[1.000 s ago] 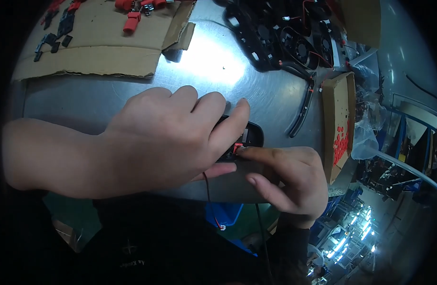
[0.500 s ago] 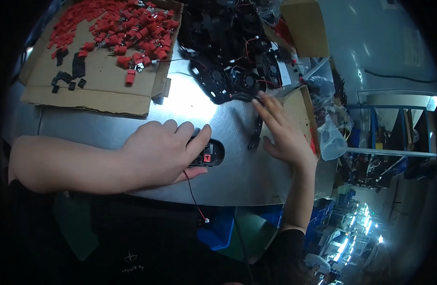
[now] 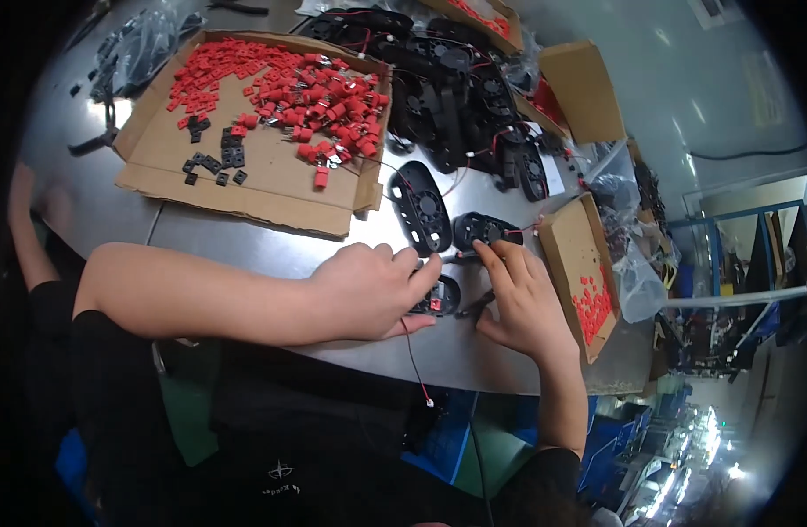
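My left hand is closed round a black plastic housing at the table's near edge. A small red block sits in this housing. A thin red-and-black wire with a white plug hangs from it past the table edge. My right hand is open, its fingertips at a second black housing with a round grille. Under its thumb side lies a dark slender object, its kind unclear. Just left of the second housing lies another black housing with a round grille.
A cardboard tray holds many red parts and several black blocks. More black housings with wires are heaped at the back. A smaller box with red pieces stands right. Another person's arm shows far left.
The view has shifted, showing more of the table's left and back. Two black housings now lie apart from the heap, near my right hand. My left hand still grips its housing.
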A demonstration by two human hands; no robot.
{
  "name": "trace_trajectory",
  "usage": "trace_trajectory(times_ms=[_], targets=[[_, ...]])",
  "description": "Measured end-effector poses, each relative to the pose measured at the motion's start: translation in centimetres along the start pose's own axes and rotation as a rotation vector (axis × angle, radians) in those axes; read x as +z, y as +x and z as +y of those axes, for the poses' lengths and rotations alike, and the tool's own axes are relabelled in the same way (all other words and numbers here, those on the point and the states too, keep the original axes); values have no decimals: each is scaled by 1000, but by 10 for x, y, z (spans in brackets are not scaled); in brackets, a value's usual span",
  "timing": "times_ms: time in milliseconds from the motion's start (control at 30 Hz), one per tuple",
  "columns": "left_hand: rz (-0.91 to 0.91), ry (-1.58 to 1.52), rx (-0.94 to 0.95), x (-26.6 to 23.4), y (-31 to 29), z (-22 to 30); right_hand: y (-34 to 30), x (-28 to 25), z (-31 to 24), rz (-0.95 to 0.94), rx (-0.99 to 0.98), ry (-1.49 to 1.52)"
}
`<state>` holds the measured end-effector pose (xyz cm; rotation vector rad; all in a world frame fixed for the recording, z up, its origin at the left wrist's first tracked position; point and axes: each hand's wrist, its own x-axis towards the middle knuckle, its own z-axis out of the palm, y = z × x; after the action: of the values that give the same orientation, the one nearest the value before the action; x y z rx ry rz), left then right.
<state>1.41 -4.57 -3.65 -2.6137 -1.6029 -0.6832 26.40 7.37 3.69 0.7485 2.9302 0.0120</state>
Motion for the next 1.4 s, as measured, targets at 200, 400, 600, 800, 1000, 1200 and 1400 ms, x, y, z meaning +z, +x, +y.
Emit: trace_trajectory(times_ms=[200, 400, 600, 800, 1000, 1200, 1400], targets=[[-19, 14, -39, 0, -6, -4, -14, -7, -15, -98, -35, 130], [2, 6, -11, 2, -4, -4, -5, -9, -11, -152, -141, 297], [-66, -47, -56, 0, -5, -5, -20, 31, -9, 21, -166, 228], [-111, -65, -77, -3, -3, -6, -38, 43, -26, 184, 14, 287], [-94, -35, -50, 0, -3, -6, -28, 71, 5, 410, 25, 296], [-41, -28, -14, 2, -3, -6, -23, 29, 6, 1120, 122, 1473], [-16, -22, -33, 1, -7, -4, 36, -7, -73, 1012, -152, 1845]])
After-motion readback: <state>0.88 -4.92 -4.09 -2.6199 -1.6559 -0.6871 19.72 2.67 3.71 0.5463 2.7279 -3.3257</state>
